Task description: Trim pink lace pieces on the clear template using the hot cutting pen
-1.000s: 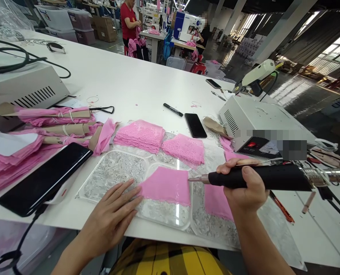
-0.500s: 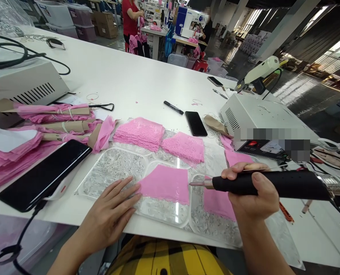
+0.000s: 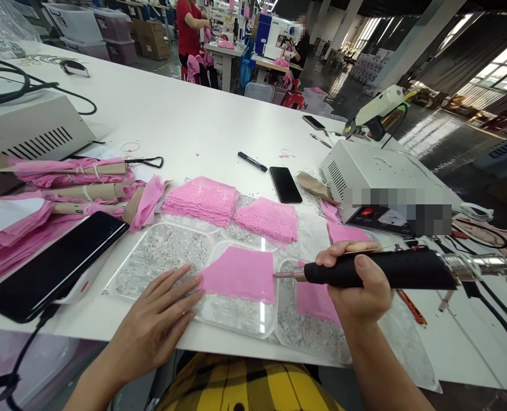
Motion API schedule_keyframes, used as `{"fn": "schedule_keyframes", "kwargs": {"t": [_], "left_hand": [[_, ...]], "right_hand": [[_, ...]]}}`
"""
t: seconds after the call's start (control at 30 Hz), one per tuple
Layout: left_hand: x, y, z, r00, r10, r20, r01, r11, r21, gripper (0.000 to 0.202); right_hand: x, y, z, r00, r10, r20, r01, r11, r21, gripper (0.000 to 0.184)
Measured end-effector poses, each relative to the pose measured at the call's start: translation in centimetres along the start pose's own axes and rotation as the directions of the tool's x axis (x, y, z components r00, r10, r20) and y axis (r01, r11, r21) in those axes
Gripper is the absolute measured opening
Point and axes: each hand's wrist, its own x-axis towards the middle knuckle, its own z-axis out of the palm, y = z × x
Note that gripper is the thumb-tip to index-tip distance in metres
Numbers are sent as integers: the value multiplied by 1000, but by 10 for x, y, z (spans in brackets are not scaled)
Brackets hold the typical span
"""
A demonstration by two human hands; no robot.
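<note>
A black-handled tool with a pointed metal tip, like an ultrasonic welding pen (image 3: pixel 390 269), is gripped in my right hand (image 3: pixel 360 279). Its tip meets or nearly meets the right edge of a pink fabric piece (image 3: pixel 240 274). That piece lies flat on a clear plastic sheet (image 3: pixel 171 251) with a grey speckled look. My left hand (image 3: pixel 163 314) rests flat with fingers stretched, its fingertips at the fabric's left corner. Another pink piece (image 3: pixel 317 302) lies partly beneath my right hand. Two stacks of pink lace-edged pieces, a left stack (image 3: pixel 199 200) and a right stack (image 3: pixel 268 220), sit behind.
A large phone (image 3: pixel 56 262) with a cable and tied pink bundles (image 3: pixel 86 171) lie left. Behind the stacks are a smaller phone (image 3: pixel 285 184) and a marker (image 3: pixel 252 161). Grey machine boxes stand at left (image 3: pixel 31 125) and right (image 3: pixel 385 171). A co-worker in red (image 3: pixel 189 28) stands beyond.
The whole view has shifted slightly to the left. My right hand and the pen tip stay by the fabric's right edge, with the pen angled a little differently. My left hand stays in place.
</note>
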Motion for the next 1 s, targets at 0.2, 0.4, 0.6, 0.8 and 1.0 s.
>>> {"fn": "schedule_keyframes", "kwargs": {"t": [0.2, 0.4, 0.6, 0.8, 1.0], "left_hand": [[0, 6, -1, 993, -9, -117, 6, 1000, -23, 48], [45, 59, 22, 987, 127, -100, -130, 991, -23, 46], [101, 100, 64, 963, 264, -46, -265, 964, -21, 26], [107, 104, 74, 953, 300, 46, -297, 953, -58, 26], [108, 103, 72, 953, 295, 67, -290, 954, -77, 26]], "right_hand": [[15, -17, -33, 992, -23, -123, 22, 1000, -5, 12], [29, -20, -60, 981, -61, -183, 59, 998, -14, 13], [33, -9, -56, 987, -83, -137, 86, 996, 21, 13], [31, -1, -56, 995, -54, -78, 59, 996, 64, 11], [33, 3, -56, 996, -71, -46, 73, 996, 49, 10]]}}
